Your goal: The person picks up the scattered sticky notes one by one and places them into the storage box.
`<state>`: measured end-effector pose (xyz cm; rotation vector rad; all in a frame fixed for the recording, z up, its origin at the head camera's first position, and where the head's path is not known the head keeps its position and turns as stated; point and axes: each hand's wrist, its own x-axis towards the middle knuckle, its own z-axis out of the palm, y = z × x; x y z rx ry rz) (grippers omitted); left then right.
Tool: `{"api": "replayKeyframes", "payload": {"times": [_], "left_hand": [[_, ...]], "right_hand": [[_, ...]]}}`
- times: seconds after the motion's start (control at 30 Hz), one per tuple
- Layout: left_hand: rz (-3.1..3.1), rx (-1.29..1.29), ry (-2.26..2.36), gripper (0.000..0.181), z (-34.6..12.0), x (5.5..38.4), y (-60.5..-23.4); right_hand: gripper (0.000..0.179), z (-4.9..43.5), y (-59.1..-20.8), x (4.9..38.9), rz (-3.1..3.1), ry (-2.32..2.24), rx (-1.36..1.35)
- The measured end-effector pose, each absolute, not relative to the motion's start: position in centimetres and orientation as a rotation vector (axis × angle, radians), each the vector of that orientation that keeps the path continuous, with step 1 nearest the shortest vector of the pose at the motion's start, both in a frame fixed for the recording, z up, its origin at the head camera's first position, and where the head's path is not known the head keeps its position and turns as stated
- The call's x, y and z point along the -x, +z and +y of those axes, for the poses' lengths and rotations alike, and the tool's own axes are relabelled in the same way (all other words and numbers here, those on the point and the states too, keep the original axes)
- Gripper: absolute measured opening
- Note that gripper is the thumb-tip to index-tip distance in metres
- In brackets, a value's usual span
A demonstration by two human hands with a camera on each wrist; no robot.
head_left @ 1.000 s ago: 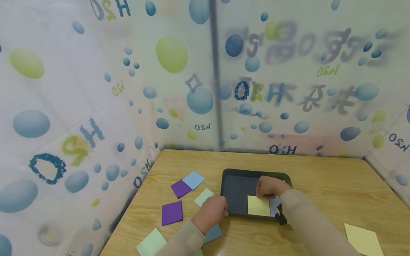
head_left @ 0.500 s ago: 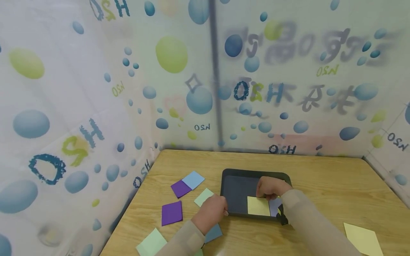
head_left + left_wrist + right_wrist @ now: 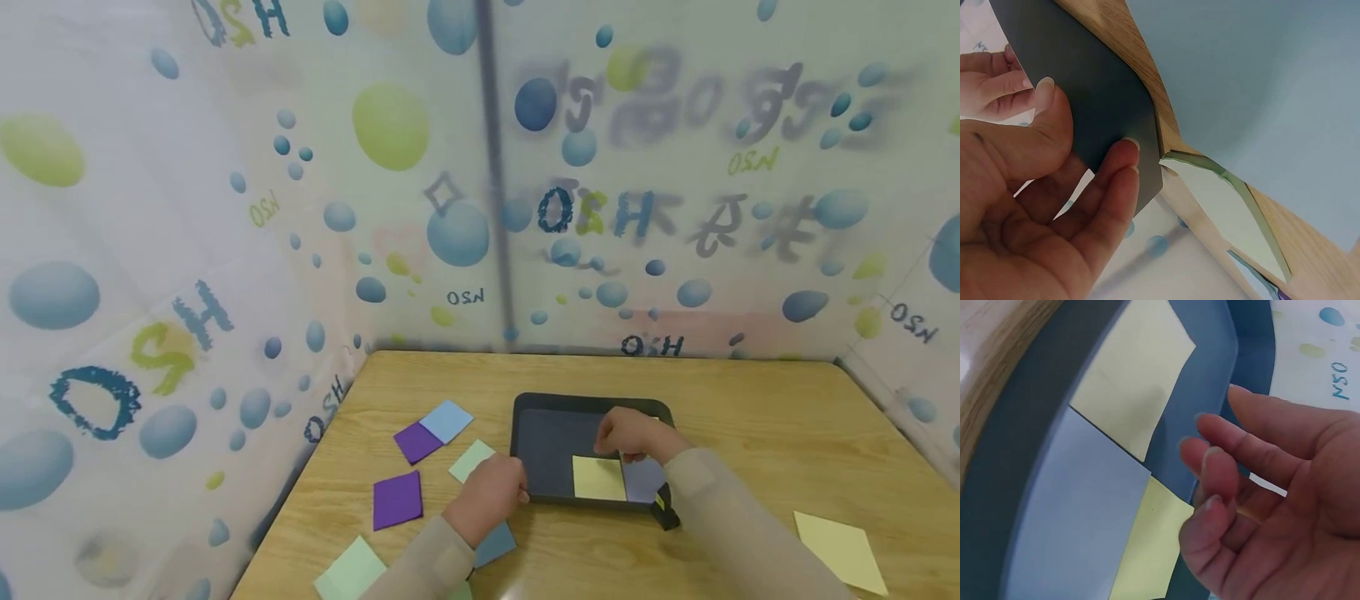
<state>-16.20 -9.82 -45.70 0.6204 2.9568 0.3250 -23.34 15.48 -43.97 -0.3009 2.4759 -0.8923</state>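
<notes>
My left hand (image 3: 491,490) holds the near-left corner of a shallow dark tray (image 3: 543,442). In the left wrist view, the thumb lies at the rim and fingertips touch the tray's wall (image 3: 1085,94). Over the tray's right half is my right hand (image 3: 637,433), fingers loosely curled and nothing between them. Inside the tray, a yellow sticky note (image 3: 598,478) lies along the near wall beside a lavender one (image 3: 642,480). A second yellow note (image 3: 1154,544) adjoins the lavender one in the right wrist view; the right hand mostly hides it in the head view.
Left of the tray lie purple notes (image 3: 397,500), a light blue note (image 3: 447,422) and pale green notes (image 3: 348,571). A grey-blue note (image 3: 495,546) sits by the left wrist. Another yellow note (image 3: 840,550) is at the right. A patterned curtain (image 3: 420,275) stands behind the table.
My right hand has drawn slightly back from the yellow note, so more of the lavender note shows. The left hand keeps its hold on the tray. The head view has shifted a little.
</notes>
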Motion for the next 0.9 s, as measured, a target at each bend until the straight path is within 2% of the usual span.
{"api": "replayKeyframes", "payload": {"times": [0.63, 0.9], "left_hand": [[2.975, -0.645, 0.346, 0.007, -10.4, 16.1, -46.0], [2.969, -0.669, 0.361, 0.007, -10.0, 16.4, -46.2]], "right_hand": [[0.012, 18.2, -43.6, 20.3, 2.700, -0.984, 0.411], [0.012, 20.2, -43.5, 18.7, 2.781, -0.933, 0.324]]}}
